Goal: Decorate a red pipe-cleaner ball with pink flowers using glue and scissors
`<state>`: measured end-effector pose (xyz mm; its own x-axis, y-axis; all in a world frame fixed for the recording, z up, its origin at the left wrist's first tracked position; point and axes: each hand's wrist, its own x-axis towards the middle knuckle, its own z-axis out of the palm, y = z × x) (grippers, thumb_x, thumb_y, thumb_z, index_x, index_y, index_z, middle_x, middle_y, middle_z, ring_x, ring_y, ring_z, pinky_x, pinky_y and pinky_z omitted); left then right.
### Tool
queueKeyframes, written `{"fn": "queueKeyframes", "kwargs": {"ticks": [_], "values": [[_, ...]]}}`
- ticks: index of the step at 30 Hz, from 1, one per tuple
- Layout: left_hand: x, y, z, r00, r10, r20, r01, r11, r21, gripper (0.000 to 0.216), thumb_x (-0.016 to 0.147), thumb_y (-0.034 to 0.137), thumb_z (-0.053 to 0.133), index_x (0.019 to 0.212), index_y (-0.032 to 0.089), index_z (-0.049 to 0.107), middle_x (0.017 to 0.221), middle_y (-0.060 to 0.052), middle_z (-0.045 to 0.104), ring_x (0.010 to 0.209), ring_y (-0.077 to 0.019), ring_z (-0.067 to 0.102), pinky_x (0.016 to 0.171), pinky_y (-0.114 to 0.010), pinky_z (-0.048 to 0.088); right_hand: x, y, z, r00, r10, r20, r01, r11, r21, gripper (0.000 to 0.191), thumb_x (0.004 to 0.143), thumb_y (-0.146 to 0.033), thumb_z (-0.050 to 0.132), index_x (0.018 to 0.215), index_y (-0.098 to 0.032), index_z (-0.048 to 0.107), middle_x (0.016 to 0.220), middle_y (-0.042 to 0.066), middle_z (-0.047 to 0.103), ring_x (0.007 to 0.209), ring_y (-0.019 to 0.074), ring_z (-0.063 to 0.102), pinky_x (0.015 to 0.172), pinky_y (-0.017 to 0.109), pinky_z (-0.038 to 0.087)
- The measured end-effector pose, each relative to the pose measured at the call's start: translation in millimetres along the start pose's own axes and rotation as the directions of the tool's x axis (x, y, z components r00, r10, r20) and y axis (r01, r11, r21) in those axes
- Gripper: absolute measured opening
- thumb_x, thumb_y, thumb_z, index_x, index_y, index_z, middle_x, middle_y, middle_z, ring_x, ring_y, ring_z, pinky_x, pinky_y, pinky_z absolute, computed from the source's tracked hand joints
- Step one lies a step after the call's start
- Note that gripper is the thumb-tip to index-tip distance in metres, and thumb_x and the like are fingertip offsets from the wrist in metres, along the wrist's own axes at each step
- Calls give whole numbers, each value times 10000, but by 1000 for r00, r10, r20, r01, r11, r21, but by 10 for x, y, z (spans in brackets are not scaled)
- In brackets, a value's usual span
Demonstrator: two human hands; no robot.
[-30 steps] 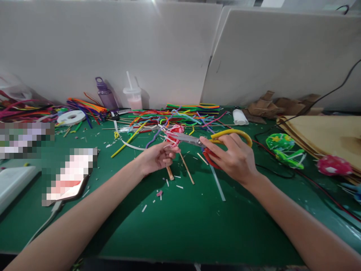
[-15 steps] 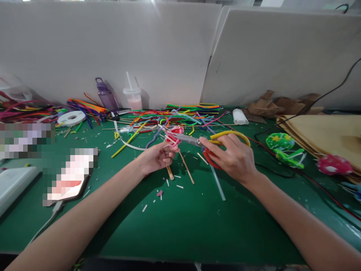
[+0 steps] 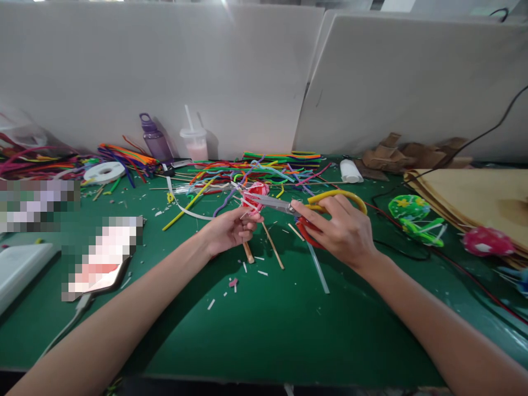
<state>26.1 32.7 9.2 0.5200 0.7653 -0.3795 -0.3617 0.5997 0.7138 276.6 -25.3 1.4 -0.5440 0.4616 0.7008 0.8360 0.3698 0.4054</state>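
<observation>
A small pink and red craft piece (image 3: 259, 191) with white strips is pinched in my left hand (image 3: 233, 231), held above the middle of the green table. My right hand (image 3: 340, 228) is closed round the scissors (image 3: 280, 204), which have one yellow and one red handle loop. Their metal blades point left and overlap the pink piece; whether they touch it I cannot tell. Below my hands lie thin wooden sticks (image 3: 273, 247), a pale translucent stick (image 3: 319, 269) and small white scraps (image 3: 263, 273).
Colourful pipe cleaners (image 3: 264, 168) are heaped at the back. A purple bottle (image 3: 153, 137) and a drink cup (image 3: 195, 144) stand by the partition. A phone (image 3: 105, 258) lies left. Green (image 3: 409, 207) and pink (image 3: 489, 241) craft pieces and brown paper (image 3: 487, 190) lie right.
The scissors and the pink piece have shifted very slightly against each other, the blades tilting a little. Both hands stay in nearly the same place.
</observation>
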Motion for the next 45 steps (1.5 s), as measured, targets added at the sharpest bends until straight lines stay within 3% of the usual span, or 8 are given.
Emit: {"fn": "queueKeyframes", "kwargs": {"ticks": [7, 14, 23, 31, 39, 42, 43, 45], "values": [[9, -12, 2, 1000, -1, -8, 1, 1000, 11, 197, 851, 151, 552, 684, 80, 629, 691, -65, 626, 491, -42, 474, 387, -138, 287, -14, -4, 10, 1000, 1, -27, -1, 1000, -6, 443, 909, -231, 567, 1347, -295, 536, 776, 35, 563, 767, 179, 504, 647, 284, 364], [17, 5, -2, 999, 6, -45, -5, 1000, 30, 230, 870, 116, 470, 711, 83, 633, 714, -85, 636, 497, -50, 446, 388, -151, 282, 10, 21, 12, 985, 129, -117, -120, 989, 83, 463, 871, -239, 600, 1331, -272, 556, 863, 61, 546, 788, 198, 502, 712, 314, 442], [26, -18, -4, 999, 28, -39, -28, 1000, -8, 214, 857, 120, 509, 666, 109, 604, 740, -88, 655, 509, -57, 451, 392, -153, 263, -9, 31, 38, 998, 65, -28, -63, 996, 67, 452, 888, -247, 573, 1339, -259, 555, 891, 80, 573, 808, 209, 499, 730, 329, 453], [21, -7, 8, 999, 33, -40, -34, 999, -2, 222, 867, 116, 492, 675, 109, 601, 747, -79, 653, 507, -55, 456, 390, -149, 265, 17, 19, 12, 1000, 18, -22, -17, 999, 30, 400, 906, -252, 549, 1302, -220, 593, 850, 88, 575, 774, 207, 487, 697, 322, 444], [22, -5, 0, 999, 32, -41, -31, 999, 9, 227, 862, 126, 509, 670, 109, 629, 741, -85, 664, 505, -52, 461, 392, -146, 284, -4, 4, 29, 993, 119, 26, -122, 983, 139, 420, 897, -248, 553, 1314, -284, 583, 851, 78, 592, 791, 217, 522, 709, 348, 449], [24, -19, -10, 998, 28, -50, -25, 998, 56, 221, 856, 129, 522, 674, 109, 646, 771, -88, 675, 514, -47, 452, 400, -147, 282, 36, -44, 35, 935, 352, 43, -343, 869, 355, 410, 882, -292, 578, 1291, -269, 595, 870, 77, 603, 827, 229, 551, 755, 385, 469], [21, -27, -11, 998, 32, -51, -28, 996, 88, 227, 861, 147, 526, 679, 106, 657, 791, -90, 679, 522, -46, 452, 410, -149, 291, 58, -61, 31, 886, 457, 79, -437, 767, 470, 418, 866, -328, 604, 1279, -264, 596, 876, 71, 609, 826, 227, 561, 752, 386, 478], [8, -49, -7, 999, 44, -30, -38, 982, 183, 234, 861, 192, 550, 693, 98, 683, 813, -93, 679, 548, -48, 461, 442, -157, 316, 108, -90, 10, 750, 613, 249, -582, 433, 689, 445, 824, -425, 647, 1233, -254, 599, 847, 46, 609, 746, 199, 568, 666, 350, 493]]}}
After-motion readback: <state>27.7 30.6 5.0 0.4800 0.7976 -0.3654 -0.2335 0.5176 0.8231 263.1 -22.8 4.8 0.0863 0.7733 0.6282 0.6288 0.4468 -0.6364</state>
